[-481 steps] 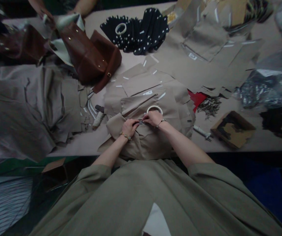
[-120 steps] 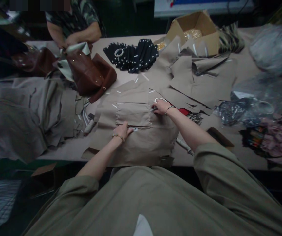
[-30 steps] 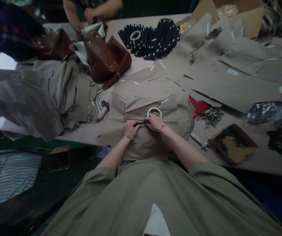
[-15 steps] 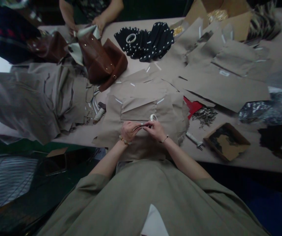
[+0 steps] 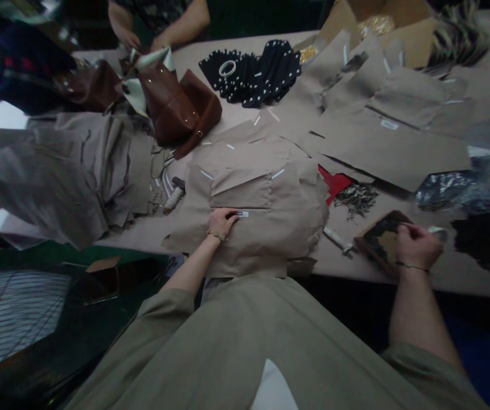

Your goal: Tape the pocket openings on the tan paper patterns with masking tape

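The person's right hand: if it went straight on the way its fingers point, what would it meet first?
Probably the open cardboard box, whose edge the right hand overlaps in view. Depth is unclear, so the hand might instead pass above it.

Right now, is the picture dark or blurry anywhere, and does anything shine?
Head view: dim overall, very dark below the table; small glints on the brown bag, glare on the clear plastic; the cloth pile smears toward the left edge, and the right hand looks slightly soft.
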Action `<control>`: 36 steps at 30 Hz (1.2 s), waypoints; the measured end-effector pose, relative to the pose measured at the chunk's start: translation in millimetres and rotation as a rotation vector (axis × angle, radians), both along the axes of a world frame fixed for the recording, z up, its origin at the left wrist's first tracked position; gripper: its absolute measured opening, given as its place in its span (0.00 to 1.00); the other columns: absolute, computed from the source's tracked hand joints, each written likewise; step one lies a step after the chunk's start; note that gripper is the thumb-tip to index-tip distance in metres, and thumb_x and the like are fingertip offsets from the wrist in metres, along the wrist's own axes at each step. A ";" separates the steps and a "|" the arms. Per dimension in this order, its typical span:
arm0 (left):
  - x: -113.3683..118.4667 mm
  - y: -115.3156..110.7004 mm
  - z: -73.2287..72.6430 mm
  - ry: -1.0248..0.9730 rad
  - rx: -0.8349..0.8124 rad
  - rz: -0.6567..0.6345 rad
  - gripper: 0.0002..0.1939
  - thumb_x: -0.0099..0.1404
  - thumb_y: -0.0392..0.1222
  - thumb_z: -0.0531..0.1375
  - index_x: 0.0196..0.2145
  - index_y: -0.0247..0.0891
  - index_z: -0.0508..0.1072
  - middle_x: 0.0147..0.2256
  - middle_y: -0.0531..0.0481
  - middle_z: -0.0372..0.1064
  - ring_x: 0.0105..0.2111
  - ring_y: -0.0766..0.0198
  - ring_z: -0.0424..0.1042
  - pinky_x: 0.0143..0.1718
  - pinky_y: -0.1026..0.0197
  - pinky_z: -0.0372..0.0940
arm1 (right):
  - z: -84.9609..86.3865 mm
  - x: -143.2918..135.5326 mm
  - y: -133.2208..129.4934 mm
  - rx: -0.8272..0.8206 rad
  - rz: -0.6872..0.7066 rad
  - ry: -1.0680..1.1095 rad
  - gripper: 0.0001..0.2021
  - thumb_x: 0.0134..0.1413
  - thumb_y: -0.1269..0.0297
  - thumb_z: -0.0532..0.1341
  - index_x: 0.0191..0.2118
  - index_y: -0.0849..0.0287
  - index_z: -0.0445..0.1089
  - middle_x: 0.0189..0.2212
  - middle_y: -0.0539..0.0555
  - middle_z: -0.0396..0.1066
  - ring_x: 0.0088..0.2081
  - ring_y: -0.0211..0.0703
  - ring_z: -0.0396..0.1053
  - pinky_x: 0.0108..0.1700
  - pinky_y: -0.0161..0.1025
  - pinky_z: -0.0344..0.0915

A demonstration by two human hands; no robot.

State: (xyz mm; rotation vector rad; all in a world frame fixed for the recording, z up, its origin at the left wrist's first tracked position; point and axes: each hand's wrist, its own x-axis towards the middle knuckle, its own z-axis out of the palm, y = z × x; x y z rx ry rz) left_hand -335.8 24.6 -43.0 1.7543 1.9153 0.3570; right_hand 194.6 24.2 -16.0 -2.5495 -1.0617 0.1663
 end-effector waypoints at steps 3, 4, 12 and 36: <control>2.1 -0.2 -1.9 0.010 -0.006 0.004 0.12 0.68 0.46 0.63 0.48 0.46 0.82 0.46 0.49 0.81 0.47 0.58 0.74 0.54 0.56 0.66 | -16.3 31.5 -26.5 -0.117 -0.109 -0.062 0.18 0.55 0.64 0.63 0.49 0.61 0.81 0.40 0.70 0.78 0.41 0.58 0.73 0.44 0.51 0.66; 2.7 -0.3 -1.8 0.015 -0.007 0.007 0.12 0.68 0.46 0.63 0.47 0.46 0.82 0.46 0.49 0.81 0.47 0.58 0.74 0.54 0.56 0.66 | -21.1 35.4 -33.5 -0.170 -0.123 -0.044 0.18 0.55 0.64 0.63 0.50 0.61 0.82 0.40 0.71 0.78 0.41 0.59 0.73 0.43 0.53 0.66; 5.9 2.4 1.7 0.057 -0.042 -0.001 0.13 0.68 0.48 0.64 0.47 0.46 0.83 0.46 0.49 0.81 0.47 0.58 0.74 0.53 0.57 0.65 | -6.9 -59.9 -21.1 -0.050 0.098 -0.091 0.25 0.59 0.63 0.59 0.60 0.65 0.75 0.46 0.72 0.72 0.44 0.59 0.71 0.48 0.53 0.65; 1.6 16.9 -1.0 -0.010 -0.178 0.070 0.12 0.64 0.48 0.68 0.45 0.50 0.84 0.45 0.51 0.81 0.48 0.57 0.74 0.50 0.58 0.65 | -24.6 -347.4 81.5 -0.424 1.303 0.202 0.11 0.62 0.53 0.65 0.46 0.44 0.83 0.45 0.54 0.74 0.47 0.46 0.70 0.43 0.35 0.63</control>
